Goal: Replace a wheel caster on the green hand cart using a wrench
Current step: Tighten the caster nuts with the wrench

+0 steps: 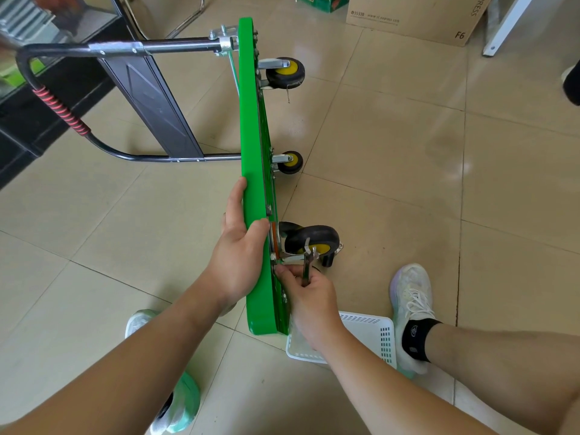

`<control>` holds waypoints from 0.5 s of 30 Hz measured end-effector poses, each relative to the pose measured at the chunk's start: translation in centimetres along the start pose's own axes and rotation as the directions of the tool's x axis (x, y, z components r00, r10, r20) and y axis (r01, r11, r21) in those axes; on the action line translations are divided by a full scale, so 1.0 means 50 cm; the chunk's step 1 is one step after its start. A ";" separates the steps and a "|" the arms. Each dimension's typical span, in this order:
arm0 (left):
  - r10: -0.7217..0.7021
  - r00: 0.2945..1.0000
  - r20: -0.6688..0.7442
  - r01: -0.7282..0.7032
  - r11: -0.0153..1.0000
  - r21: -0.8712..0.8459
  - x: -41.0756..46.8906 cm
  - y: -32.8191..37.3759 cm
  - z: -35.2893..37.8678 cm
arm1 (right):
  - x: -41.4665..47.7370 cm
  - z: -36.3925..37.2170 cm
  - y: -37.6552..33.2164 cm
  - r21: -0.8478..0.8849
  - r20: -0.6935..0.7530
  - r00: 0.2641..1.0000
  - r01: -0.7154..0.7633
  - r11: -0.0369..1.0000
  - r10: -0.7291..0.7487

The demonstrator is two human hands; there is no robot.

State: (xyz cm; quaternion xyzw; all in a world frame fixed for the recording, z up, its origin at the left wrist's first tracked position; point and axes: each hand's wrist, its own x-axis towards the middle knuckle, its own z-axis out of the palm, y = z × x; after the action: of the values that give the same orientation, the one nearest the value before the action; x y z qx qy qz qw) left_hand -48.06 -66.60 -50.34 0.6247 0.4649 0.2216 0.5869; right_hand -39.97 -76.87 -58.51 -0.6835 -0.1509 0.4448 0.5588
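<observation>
Here, the green hand cart [254, 120] stands on its edge on the tiled floor [392, 136], with its handle reaching left. Your left hand [238, 255] clasps the deck's upper edge at the near end, thumb hooked over it. Your right hand [309, 296], just right of the deck, curls around the wrench [307, 262], its fingertips touching the near caster [310, 241] mount. A white basket [376, 331] lies beneath that wrist.
</observation>
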 end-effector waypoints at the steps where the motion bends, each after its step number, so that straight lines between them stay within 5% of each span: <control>1: 0.001 1.000 0.000 -0.001 1.000 0.002 0.000 0.000 0.000 | 0.001 -0.001 -0.001 -0.007 0.002 1.000 0.010 1.000 -0.010; 15: 0.007 1.000 0.003 -0.007 1.000 0.007 0.002 -0.001 0.000 | -0.021 -0.051 0.021 -0.033 0.131 0.989 0.077 0.997 -0.072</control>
State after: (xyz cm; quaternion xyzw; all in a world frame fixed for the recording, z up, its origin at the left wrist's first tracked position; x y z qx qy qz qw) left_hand -48.03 -66.50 -50.42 0.6286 0.4626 0.2211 0.5848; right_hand -38.88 -79.58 -59.03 -0.6573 -0.2207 0.4644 0.5510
